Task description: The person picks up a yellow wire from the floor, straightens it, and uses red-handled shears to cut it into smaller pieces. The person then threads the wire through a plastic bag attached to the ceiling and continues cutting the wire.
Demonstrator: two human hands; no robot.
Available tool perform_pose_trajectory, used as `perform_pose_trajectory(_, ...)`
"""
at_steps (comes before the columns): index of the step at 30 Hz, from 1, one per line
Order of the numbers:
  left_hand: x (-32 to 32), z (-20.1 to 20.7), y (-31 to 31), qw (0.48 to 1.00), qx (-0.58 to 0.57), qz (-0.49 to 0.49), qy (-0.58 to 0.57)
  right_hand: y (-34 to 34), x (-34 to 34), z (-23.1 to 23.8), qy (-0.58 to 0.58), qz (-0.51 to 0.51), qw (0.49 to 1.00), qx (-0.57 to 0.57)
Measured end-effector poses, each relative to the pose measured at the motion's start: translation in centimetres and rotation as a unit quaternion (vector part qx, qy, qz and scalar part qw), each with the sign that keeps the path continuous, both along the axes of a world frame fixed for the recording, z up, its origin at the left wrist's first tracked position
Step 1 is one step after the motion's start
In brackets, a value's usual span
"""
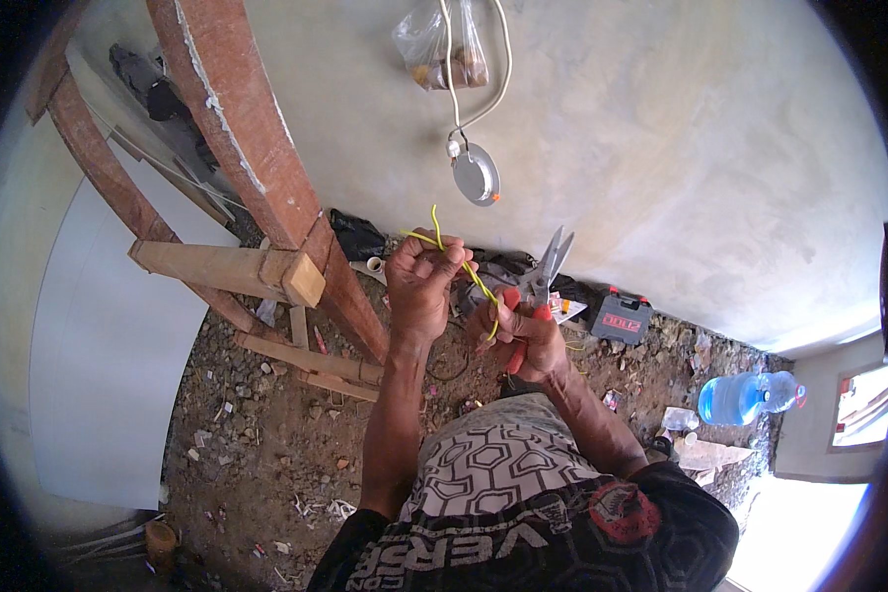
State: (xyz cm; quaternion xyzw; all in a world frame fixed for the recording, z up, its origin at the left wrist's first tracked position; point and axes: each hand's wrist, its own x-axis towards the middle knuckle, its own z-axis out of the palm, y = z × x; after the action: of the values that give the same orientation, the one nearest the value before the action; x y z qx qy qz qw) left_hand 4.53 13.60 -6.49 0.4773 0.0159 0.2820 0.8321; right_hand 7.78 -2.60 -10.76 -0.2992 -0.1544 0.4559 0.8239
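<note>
A twisted yellow-green wire point(480, 280) runs between my two hands in front of my chest. My left hand point(426, 281) pinches it near one end, where two loose tips fork out above the fingers. The wire's other end passes through the fingers of my right hand point(525, 340). That same hand also grips red-handled snips point(537, 286), whose grey blades point up and away from me, spread apart. Beyond my hands, a round grey lamp fitting point(477, 176) hangs on a white cable point(503, 79) before the wall.
At my left stands a wooden ladder or trestle point(257, 128), its rungs point(217, 268) close to my left forearm. A white panel point(99, 335) leans behind it. A dark tool case point(619, 316) sits by the wall. Rubble covers the ground point(257, 444). A blue water bottle point(732, 400) is at right.
</note>
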Motion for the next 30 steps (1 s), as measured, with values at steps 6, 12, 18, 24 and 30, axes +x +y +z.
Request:
perform_pose_trajectory(6, -0.1, 1.0, -0.8, 0.984, 0.077, 0.108, 0.121, -0.2, 0.1, 0.4, -0.391, -0.191, 0.873, -0.220)
perform_pose_trajectory(12, 0.7, -0.5, -0.3, 0.967, 0.104, 0.151, 0.178, 0.5, 2.2, 0.1, -0.730, -0.306, 0.587, -0.171)
perform_pose_trajectory(18, 0.1, -2.1, 2.8, 0.992, -0.065, -0.028, 0.106, -1.3, 2.1, 0.5, -0.169, -0.063, 0.975, -0.133)
perform_pose_trajectory(24, 0.3, -3.2, 2.6, 0.981, -0.130, -0.112, 0.088, -0.7, 3.4, 0.4, -0.173, -0.013, 0.973, -0.154)
perform_pose_trajectory(30, 0.4, -4.2, 2.4, 0.970, -0.161, -0.140, 0.118, -0.5, 3.9, 2.0, -0.256, 0.053, 0.955, -0.138)
